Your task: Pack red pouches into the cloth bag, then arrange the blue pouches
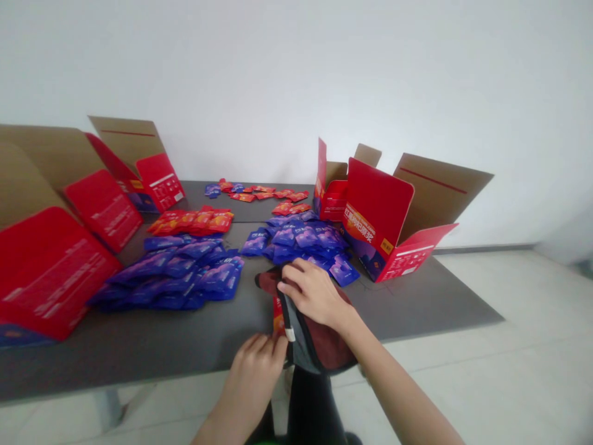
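Observation:
At the table's front edge, a maroon fabric bag (327,346) with black trim, a grey lining and a small white tag is between my hands. My right hand (315,290) lies over its upper part, fingers curled round the black edge. Lower down, my left hand (259,364) is closed at the bag's near left edge, beside the tag; its fingertips are partly hidden. A red-and-orange packet (278,318) shows between the bag's edge and my left fingers. I cannot tell whether it is inside the bag or behind it.
Blue-purple packets lie in a left pile (180,272) and a right pile (306,238). Red-orange packets (197,219) lie behind the left pile, with more scattered farther back. Open red cartons stand left (50,272) and right (375,222). The grey table (417,309) ends at right.

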A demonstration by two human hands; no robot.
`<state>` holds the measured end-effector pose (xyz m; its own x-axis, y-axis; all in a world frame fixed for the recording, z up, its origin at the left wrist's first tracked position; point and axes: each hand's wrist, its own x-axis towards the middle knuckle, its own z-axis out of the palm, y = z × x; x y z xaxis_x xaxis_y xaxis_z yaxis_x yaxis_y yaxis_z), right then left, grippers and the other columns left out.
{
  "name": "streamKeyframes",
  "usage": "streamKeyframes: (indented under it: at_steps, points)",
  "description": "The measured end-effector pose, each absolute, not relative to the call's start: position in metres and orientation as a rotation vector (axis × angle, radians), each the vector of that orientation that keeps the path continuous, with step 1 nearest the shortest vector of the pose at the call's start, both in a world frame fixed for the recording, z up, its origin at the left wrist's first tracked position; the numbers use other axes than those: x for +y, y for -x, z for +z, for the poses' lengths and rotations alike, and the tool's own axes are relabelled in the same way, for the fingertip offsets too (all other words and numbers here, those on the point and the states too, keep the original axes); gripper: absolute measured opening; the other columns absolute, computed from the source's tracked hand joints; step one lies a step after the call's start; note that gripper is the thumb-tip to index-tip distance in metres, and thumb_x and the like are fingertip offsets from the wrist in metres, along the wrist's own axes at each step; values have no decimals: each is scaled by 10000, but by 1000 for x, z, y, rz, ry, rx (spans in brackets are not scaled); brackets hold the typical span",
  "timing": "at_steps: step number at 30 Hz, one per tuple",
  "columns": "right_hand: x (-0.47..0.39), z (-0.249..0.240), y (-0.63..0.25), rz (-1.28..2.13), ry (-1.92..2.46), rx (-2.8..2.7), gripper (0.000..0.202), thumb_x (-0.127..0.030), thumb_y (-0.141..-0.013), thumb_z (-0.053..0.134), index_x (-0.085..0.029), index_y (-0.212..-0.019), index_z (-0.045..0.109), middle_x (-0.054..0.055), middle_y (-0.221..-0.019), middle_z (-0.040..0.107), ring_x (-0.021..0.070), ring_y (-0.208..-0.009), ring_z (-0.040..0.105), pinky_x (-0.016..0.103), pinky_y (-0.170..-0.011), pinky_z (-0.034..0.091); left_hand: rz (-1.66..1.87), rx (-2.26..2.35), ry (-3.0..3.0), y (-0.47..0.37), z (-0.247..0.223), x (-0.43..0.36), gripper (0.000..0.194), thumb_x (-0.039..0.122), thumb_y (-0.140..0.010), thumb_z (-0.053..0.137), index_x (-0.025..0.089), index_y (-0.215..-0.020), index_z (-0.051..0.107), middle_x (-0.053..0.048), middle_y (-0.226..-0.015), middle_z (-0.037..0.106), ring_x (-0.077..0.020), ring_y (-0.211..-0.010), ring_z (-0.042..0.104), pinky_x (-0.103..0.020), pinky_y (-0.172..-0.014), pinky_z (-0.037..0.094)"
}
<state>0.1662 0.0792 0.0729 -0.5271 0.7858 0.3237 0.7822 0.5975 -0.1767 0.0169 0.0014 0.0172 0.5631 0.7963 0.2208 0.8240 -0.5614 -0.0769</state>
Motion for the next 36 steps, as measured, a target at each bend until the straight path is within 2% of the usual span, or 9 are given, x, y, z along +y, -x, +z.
streamKeyframes:
  at_steps: [5, 12, 16, 19, 22, 25, 27, 29, 36]
  points:
    - [52, 62, -166, 47, 1099, -2697, 187, -345, -909, 406, -235, -855, 547, 13, -816, 492, 144, -736, 467, 252, -634, 317, -368, -1303, 2563, -15, 12, 1, 276, -78, -644, 466, 132, -714, 630, -29, -633, 628, -186, -625, 605, -327, -648, 528]
    - [92, 34, -155, -16, 1207, -2731, 200, -329, -908, 381, -264, -979, 557, 45, -882, 518, 177, -793, 502, 262, -656, 354, -394, -1182, 2558, -12, 11, 3, 369, -60, -653, 489, 107, -948, 637, -85, -823, 683, -191, -700, 622, -324, -696, 531]
    - [116, 35, -149, -46, 1401, -2659, 239, -337, -918, 354, -268, -1059, 534, 55, -939, 532, 177, -786, 524, 258, -635, 356, -267, -1259, 2610, -14, 15, 3, 337, -45, -698, 493, 118, -958, 632, -88, -859, 685, -187, -738, 628, -324, -733, 524]
    - [115, 47, -152, -34, 1419, -2596, 231, -353, -924, 357, -249, -1025, 537, 49, -948, 536, 167, -798, 523, 252, -657, 351, -171, -1380, 2648, -17, 20, 2, 315, -36, -724, 481, 134, -939, 636, -69, -818, 679, -190, -731, 628, -335, -721, 526]
    - [93, 65, -162, -38, 1305, -2521, 233, -364, -933, 349, -227, -961, 535, 36, -927, 529, 154, -806, 504, 248, -680, 339, -218, -1405, 2631, -19, 20, 1, 348, -41, -724, 469, 131, -980, 630, -67, -798, 673, -189, -706, 624, -337, -694, 532]
    - [66, 75, -169, -19, 1179, -2555, 231, -363, -933, 356, -222, -899, 537, 23, -891, 518, 145, -791, 483, 250, -686, 324, -320, -1327, 2608, -18, 18, -1, 325, -67, -690, 463, 119, -880, 651, -73, -768, 672, -192, -701, 627, -338, -707, 534]
    - [55, 71, -169, 15, 1118, -2659, 215, -356, -923, 381, -227, -865, 544, 17, -848, 514, 143, -764, 475, 246, -656, 313, -366, -1296, 2591, -18, 16, -1, 289, -75, -662, 463, 117, -769, 650, -60, -683, 652, -197, -662, 621, -342, -687, 538]
    - [55, 60, -167, 32, 1115, -2742, 197, -344, -915, 398, -233, -868, 554, 20, -827, 512, 146, -749, 475, 242, -628, 305, -408, -1268, 2571, -17, 14, 0, 280, -74, -642, 463, 117, -741, 643, -53, -641, 635, -201, -625, 609, -345, -648, 541]
    - [109, 33, -155, -47, 1344, -2697, 259, -358, -933, 317, -269, -1048, 531, 46, -923, 532, 162, -753, 517, 250, -633, 339, -495, -1150, 2549, -15, 14, 3, 377, -68, -642, 461, 86, -939, 635, -105, -813, 685, -204, -668, 623, -343, -649, 544]
